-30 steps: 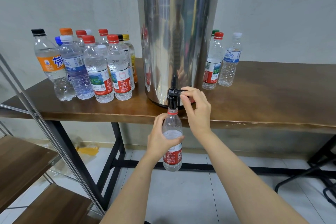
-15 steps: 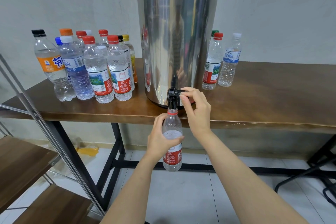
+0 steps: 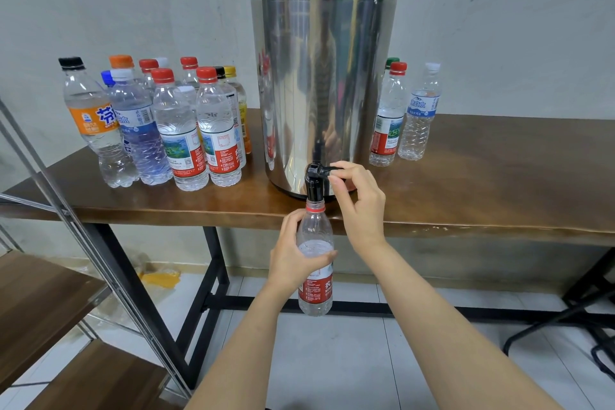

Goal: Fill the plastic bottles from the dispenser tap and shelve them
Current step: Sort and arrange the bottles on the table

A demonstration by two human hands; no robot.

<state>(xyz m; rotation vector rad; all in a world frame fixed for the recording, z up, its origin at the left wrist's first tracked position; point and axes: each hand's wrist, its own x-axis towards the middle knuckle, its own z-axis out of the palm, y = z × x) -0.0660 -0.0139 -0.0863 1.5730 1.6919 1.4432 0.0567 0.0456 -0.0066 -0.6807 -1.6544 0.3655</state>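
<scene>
A person fills a plastic bottle [image 3: 315,293] at the black tap [image 3: 312,180] of a steel dispenser [image 3: 322,83] standing at the front edge of a wooden table [image 3: 499,183]. The left hand [image 3: 293,255] is wrapped round the bottle's middle and holds it upright below the table edge, its uncapped mouth right under the spout, while the right hand [image 3: 361,206] pinches the tap lever between thumb and fingers. Water stands at the bottle's shoulder, just above the red label, so this fill looks close to done; capping and shelving it are still to come. A cluster of capped bottles [image 3: 173,133] waits left of the dispenser and a few more bottles [image 3: 389,116] stand to its right; which of them already hold water cannot be told for certain. The wooden shelf boards [image 3: 36,303] at lower left show no bottles in the part that is visible. Against the moment a second before, both hands keep the same places and the water level reads much the same.
</scene>
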